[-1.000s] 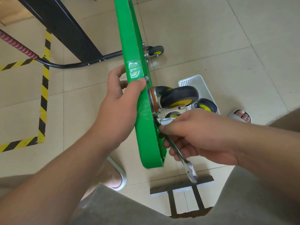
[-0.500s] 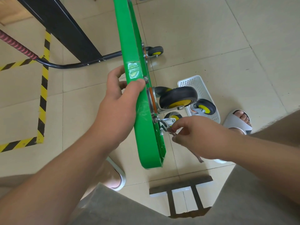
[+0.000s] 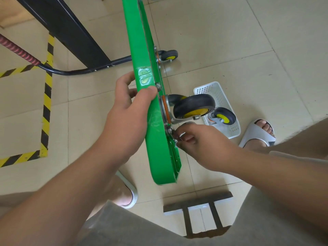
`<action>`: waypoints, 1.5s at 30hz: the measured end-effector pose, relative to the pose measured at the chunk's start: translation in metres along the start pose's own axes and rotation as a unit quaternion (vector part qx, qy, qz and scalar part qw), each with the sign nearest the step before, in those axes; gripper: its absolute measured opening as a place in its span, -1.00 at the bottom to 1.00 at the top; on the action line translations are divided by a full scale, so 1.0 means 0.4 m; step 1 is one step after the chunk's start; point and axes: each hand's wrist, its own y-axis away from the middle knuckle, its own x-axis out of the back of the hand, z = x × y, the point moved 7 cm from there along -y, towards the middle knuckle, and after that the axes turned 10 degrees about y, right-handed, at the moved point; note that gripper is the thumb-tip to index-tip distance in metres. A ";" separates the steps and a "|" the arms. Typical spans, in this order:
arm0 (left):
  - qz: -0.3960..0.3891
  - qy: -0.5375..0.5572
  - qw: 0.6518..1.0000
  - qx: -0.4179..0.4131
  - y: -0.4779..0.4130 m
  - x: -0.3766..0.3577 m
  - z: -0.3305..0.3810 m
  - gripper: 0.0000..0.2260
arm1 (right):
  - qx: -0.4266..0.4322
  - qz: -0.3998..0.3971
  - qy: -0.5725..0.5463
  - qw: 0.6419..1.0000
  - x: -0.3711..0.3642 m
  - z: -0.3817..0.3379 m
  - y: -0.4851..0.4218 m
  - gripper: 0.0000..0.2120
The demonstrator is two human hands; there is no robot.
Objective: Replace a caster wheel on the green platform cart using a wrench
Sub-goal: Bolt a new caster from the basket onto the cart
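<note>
The green platform cart (image 3: 140, 41) stands on its edge, underside facing right. My left hand (image 3: 127, 118) grips its rim, thumb over the edge. A black caster wheel with a yellow hub (image 3: 194, 105) is mounted on the underside. Just below its mounting plate, my right hand (image 3: 200, 144) pinches a nut (image 3: 175, 141) on a bolt with its fingertips. A bit of silver metal shows between the fingers. No wrench handle is visible. A second mounted caster (image 3: 169, 55) sits farther up the cart.
A white plastic basket (image 3: 221, 93) on the floor to the right holds a loose caster (image 3: 224, 118). The cart's black handle (image 3: 79, 71) lies on the tiles, left. A dark metal frame (image 3: 198, 201) lies below the cart. Yellow-black floor tape (image 3: 47, 103) runs at left.
One second ago my right hand held a wrench with its handle hanging down. The hand has since closed in on the nut with its fingertips, and the handle no longer shows. My left hand stayed put.
</note>
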 end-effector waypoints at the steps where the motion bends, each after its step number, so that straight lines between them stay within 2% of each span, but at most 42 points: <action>1: 0.000 0.000 1.000 -0.001 0.000 0.000 0.000 -0.61 | 0.004 0.010 -0.017 1.000 0.000 -0.003 0.000 -0.81; 5: 0.002 0.001 1.000 0.001 -0.001 0.001 -0.001 -0.63 | 0.009 0.012 -0.036 0.999 0.004 -0.013 0.007 -0.78; 8: 0.001 -0.003 1.000 0.001 -0.001 0.002 -0.002 -0.63 | 0.004 -0.009 -0.024 1.000 0.002 -0.020 0.022 -0.74; 15: -0.001 -0.007 1.000 -0.003 -0.002 -0.001 -0.003 -0.63 | -0.021 -0.075 -0.018 0.997 0.023 -0.058 0.063 -0.77; 18: 0.000 -0.005 1.000 -0.004 -0.002 0.000 -0.003 -0.64 | -0.055 -0.104 -0.101 0.988 0.034 -0.070 0.069 -0.72; 22: 0.005 -0.002 1.000 -0.006 -0.002 0.003 -0.003 -0.65 | -0.121 -0.140 -0.247 0.951 0.038 -0.079 0.076 -0.75; 27: 0.004 -0.006 1.000 -0.005 -0.002 0.003 -0.004 -0.64 | -0.133 -0.157 -0.299 0.932 0.030 -0.083 0.084 -0.79; 32: -0.002 -0.007 1.000 -0.001 -0.002 0.001 -0.005 -0.62 | -0.132 -0.176 -0.249 0.943 0.025 -0.049 0.086 -0.86; 36: -0.003 -0.005 1.000 0.005 -0.003 0.003 -0.006 -0.61 | -0.102 -0.146 -0.084 0.980 0.023 -0.005 0.070 -0.88; 39: -0.003 -0.002 1.000 0.003 -0.002 0.002 -0.004 -0.62 | -0.066 -0.100 0.008 0.993 0.034 0.000 0.047 -0.85; 45: 0.000 -0.004 1.000 0.004 0.001 0.000 -0.001 -0.61 | -0.045 -0.070 -0.036 0.996 0.029 -0.005 0.022 -0.79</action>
